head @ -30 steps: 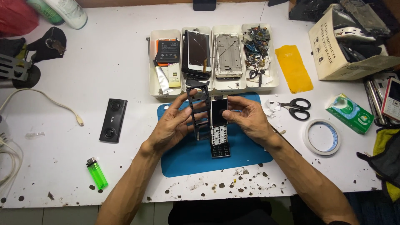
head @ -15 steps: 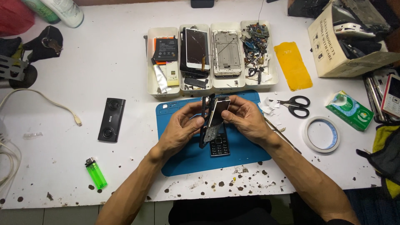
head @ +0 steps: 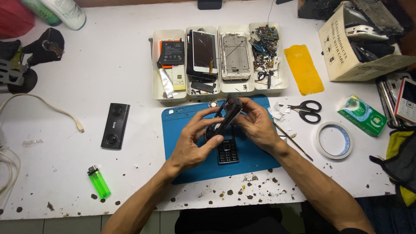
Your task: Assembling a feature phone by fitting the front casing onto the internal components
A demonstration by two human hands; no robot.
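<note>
You hold a dark, slim phone frame [head: 229,116] tilted on edge above the blue mat [head: 182,130]; your left hand [head: 193,145] pinches its lower end with fingers curled around it, and your right hand [head: 256,123] clasps the upper end from the other side, thumb and fingertips closed on it; both grips are tight on the part. Directly beneath, flat on the smooth rubbery mat, lies a black keypad piece [head: 228,151] with small rectangular keys (partly hidden by your left fingers). Beyond the mat stand four white plastic trays [head: 170,96] in a row, holding a battery, a cracked glossy screen, a metal chassis and a tangle of small parts; right of them lies a yellow, matte rectangle [head: 303,69]. Near your right wrist lie thin tweezers [head: 294,143], black-handled scissors [head: 307,109] and a ring of white tape [head: 333,141]. To your left sit a black oblong speaker [head: 115,125] and a translucent green lighter [head: 99,181] on the white, speckled table [head: 108,69].
</note>
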